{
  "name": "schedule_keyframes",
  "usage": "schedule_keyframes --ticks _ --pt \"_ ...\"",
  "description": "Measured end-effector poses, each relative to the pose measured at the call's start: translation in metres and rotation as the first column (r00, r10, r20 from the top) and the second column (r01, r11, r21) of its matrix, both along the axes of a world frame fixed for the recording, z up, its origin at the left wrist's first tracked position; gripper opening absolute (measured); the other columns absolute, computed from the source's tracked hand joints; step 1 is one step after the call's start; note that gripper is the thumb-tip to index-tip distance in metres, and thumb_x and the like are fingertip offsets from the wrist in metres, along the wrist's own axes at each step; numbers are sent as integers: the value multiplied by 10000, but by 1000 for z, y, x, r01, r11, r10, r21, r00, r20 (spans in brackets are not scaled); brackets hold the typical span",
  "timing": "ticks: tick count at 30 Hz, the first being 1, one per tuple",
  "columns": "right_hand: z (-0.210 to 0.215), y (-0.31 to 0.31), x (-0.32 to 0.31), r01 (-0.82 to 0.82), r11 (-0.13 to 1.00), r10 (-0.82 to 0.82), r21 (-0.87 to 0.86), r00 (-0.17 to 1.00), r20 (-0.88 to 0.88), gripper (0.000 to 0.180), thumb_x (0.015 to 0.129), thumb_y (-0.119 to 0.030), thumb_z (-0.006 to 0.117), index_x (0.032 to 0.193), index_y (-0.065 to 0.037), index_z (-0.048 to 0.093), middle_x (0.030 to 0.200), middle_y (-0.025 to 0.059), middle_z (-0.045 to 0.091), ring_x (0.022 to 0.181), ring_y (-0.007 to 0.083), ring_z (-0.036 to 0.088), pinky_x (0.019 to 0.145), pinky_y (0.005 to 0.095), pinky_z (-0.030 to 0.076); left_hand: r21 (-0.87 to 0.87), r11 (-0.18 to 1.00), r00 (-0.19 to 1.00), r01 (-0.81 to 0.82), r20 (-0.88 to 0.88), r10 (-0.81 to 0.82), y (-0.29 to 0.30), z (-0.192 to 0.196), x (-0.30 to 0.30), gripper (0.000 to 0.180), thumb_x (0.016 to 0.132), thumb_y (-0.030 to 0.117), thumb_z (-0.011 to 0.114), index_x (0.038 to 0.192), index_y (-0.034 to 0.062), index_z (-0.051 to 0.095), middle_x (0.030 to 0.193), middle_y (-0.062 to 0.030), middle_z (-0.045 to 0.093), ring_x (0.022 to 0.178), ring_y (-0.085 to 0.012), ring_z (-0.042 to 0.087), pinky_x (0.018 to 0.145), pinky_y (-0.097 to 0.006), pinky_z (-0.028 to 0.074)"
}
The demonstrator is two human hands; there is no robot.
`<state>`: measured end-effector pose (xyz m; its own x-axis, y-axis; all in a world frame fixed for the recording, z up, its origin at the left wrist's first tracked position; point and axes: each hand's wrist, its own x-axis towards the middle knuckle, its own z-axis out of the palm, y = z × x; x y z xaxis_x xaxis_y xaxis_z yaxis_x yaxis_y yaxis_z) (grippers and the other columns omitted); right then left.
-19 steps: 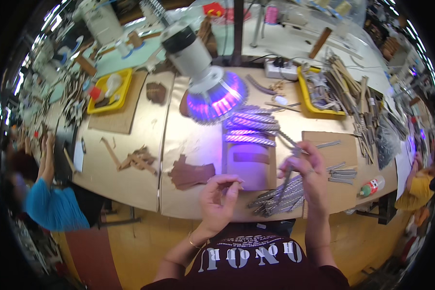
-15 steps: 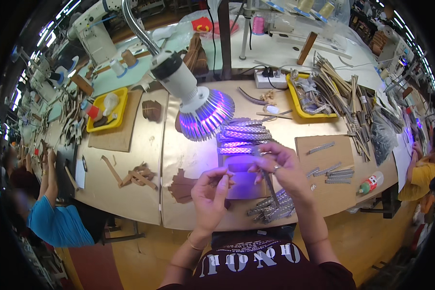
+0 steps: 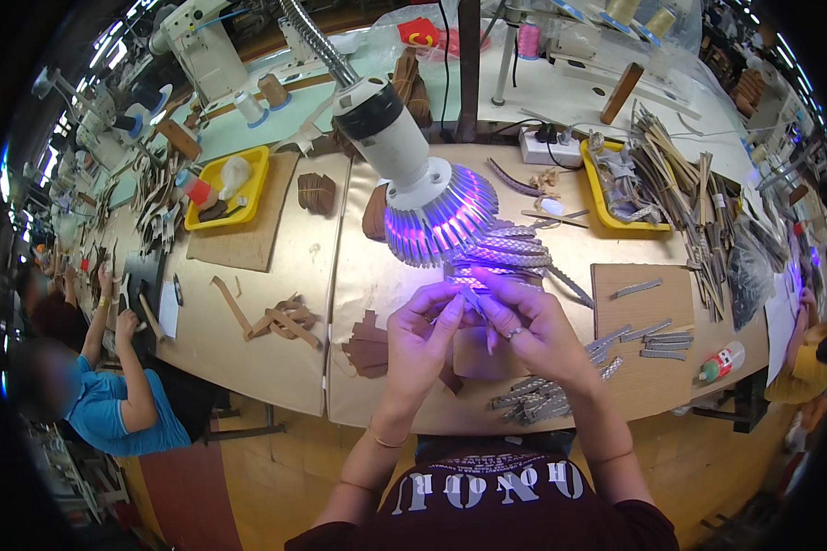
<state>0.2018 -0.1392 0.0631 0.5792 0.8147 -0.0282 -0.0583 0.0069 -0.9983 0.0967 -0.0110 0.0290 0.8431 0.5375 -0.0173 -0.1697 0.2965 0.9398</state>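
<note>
Close under a lit purple lamp (image 3: 441,216), my left hand (image 3: 423,335) and my right hand (image 3: 538,335) meet fingertip to fingertip. Both are closed in a pinch on a narrow grey strip (image 3: 473,301); the fingers hide much of it. Just beyond them lies a bundle of braided straps (image 3: 515,246), partly behind the lamp. A pile of short braided strips (image 3: 535,401) rests at the table's near edge, below my right wrist. Flat brown pieces (image 3: 366,347) lie left of my left hand.
On the right, a cardboard sheet (image 3: 648,289) carries several cut strips, with a small bottle (image 3: 719,364) beside it. Yellow trays (image 3: 255,197) stand at both sides. Long strips (image 3: 685,184) spread at the far right. A person in a blue shirt (image 3: 119,409) works at the left.
My hands, apart before, have come together. The strip that hung from my right hand is now pinched between both. The whole view has shifted, moving the table contents rightward.
</note>
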Motion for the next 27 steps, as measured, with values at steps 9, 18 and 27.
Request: schedule_keyframes --ticks 9,18,27 --pt "6 9 -22 107 993 -82 -55 939 334 465 956 -52 573 1401 -36 436 884 107 662 729 171 631 691 288 510 -140 990 999 -37 -41 32 -3 -2 -7 240 1002 125 550 1126 -55 652 937 -55 676 907 -91 622 751 -244 514" --pt "17 3 2 222 972 -132 -76 787 602 224 874 -123 715 1042 5 642 899 99 620 704 182 578 637 308 524 1 955 940 296 -177 -291 21 12 -13 269 1018 154 522 1185 -34 616 870 -48 676 703 -79 611 642 -219 501" --pt "6 0 -4 269 962 -186 -49 774 605 174 800 -60 768 938 -44 664 812 48 650 662 137 569 609 266 449 338 876 912 343 -342 -225 12 22 -19 287 966 51 589 1243 -10 631 835 -14 685 671 -32 547 590 -202 472"
